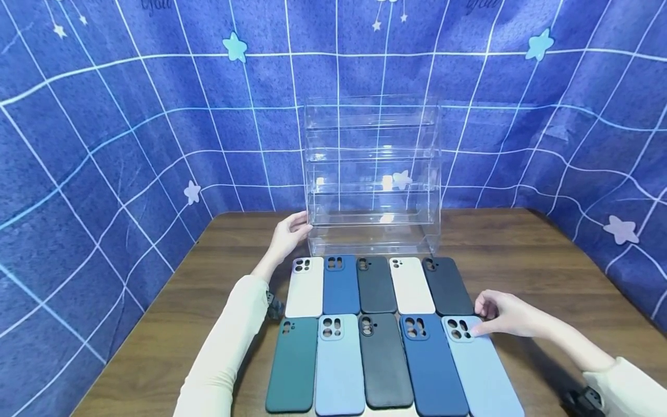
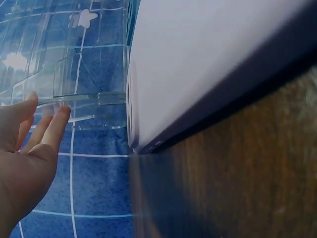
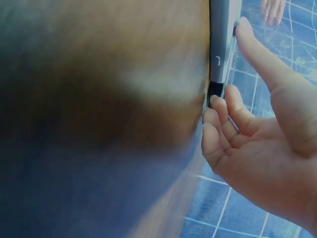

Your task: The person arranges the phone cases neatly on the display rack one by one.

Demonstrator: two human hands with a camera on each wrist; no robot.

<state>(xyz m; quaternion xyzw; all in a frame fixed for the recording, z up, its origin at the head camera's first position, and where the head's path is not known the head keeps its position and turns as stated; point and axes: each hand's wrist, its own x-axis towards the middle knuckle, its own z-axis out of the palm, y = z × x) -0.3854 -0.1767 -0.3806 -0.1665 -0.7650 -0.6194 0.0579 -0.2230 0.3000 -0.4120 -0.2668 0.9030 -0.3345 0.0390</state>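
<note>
Curling our right hand [image 1: 502, 314] by the front-right light-blue case [image 1: 483, 370], thumb touching it, we cannot tell whether we grip; pickup seems just beginning, calling next for a secure pinch. Our left hand [image 1: 288, 236] pinches the clear rack [image 1: 371, 220].

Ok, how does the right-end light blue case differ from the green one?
The light blue case is pale; the green case is darker. The light blue case has a larger group of camera holes than the green case. The right hand is at the light blue case's corner; neither hand is at the green case. Both are phone cases in the near row.
</note>
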